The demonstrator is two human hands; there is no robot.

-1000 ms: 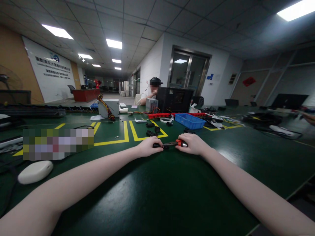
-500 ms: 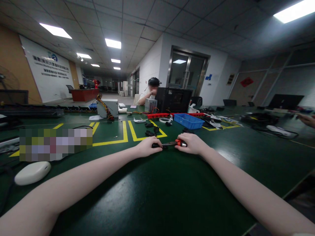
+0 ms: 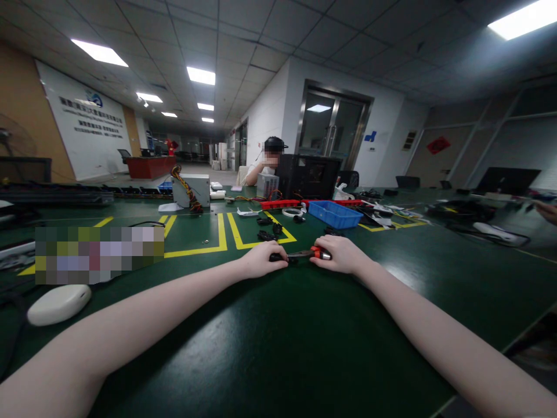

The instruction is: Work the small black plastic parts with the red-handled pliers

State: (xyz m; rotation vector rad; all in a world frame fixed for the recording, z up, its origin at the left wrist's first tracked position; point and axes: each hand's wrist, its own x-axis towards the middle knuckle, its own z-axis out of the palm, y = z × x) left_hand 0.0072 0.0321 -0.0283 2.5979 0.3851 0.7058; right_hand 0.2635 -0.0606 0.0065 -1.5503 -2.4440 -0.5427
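Above the green tabletop (image 3: 278,348), my right hand (image 3: 342,254) is wrapped around the red-orange handles of a pair of pliers (image 3: 300,254). The metal jaws point left, toward my left hand (image 3: 263,259). My left fingers are closed on a small black part (image 3: 275,256), whose exact kind is too small to tell. The jaw tips are at the right end of this part; whether they grip it is unclear. Just beyond my hands, several small black pieces (image 3: 267,235) lie near the yellow tape.
A blue bin (image 3: 334,216) stands beyond my right hand. Farther back are a black computer case (image 3: 308,177), a power supply with cables (image 3: 194,190) and a seated person (image 3: 256,173). A white rounded object (image 3: 58,306) lies near my left forearm. Another person's hand (image 3: 547,212) shows at far right.
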